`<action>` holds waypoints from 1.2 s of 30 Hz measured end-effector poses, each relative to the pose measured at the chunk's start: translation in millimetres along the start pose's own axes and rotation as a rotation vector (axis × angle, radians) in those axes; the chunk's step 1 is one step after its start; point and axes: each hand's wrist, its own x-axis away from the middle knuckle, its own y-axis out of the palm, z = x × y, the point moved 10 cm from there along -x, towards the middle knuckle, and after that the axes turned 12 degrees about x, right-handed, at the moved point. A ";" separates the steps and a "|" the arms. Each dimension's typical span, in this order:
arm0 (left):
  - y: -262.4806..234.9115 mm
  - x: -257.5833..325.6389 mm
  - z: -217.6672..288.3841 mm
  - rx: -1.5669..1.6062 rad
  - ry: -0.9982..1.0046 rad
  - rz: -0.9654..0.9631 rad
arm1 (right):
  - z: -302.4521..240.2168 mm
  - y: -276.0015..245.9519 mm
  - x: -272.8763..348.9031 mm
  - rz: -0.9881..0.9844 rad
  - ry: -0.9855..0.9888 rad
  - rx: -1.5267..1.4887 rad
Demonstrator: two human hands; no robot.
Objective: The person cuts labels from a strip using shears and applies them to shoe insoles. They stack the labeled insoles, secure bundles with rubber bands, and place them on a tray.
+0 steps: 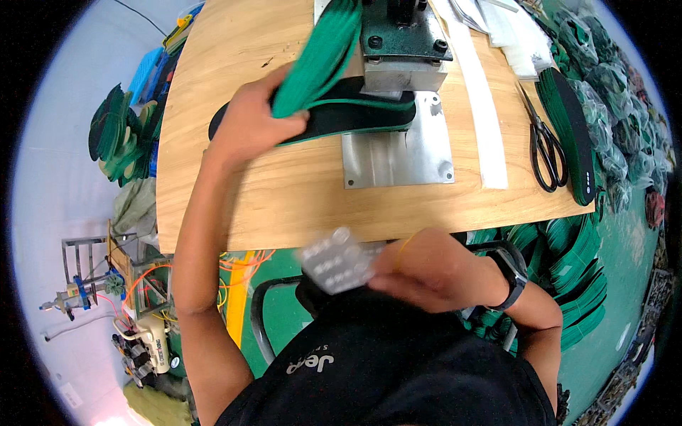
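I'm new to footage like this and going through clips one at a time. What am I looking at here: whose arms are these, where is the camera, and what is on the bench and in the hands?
This is one wide fisheye picture from a camera worn on a person's head, looking down, so straight edges bend near the rim. Both bare arms are that person's own.

The left hand holds a stack of green insoles and rests on a black insole with a green edge. That insole lies under a small metal press mounted on a steel plate on a wooden bench.

The right hand, with a dark watch on its wrist, is close to the body and holds a blurred sheet of small grey pieces; what they are I cannot tell.

Also on the bench: black scissors, a white strip, and more insoles at the right edge.
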 end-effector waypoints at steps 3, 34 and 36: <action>-27.3 13.1 -19.5 0.320 -0.078 0.171 | -15.1 17.5 -11.1 -0.097 -0.131 0.059; -39.2 19.3 -29.0 0.374 -0.081 0.297 | 151.1 -51.7 -3.3 0.223 0.920 -0.391; -39.3 19.3 -30.1 0.365 -0.072 0.310 | 151.8 -51.7 -3.0 0.226 0.922 -0.384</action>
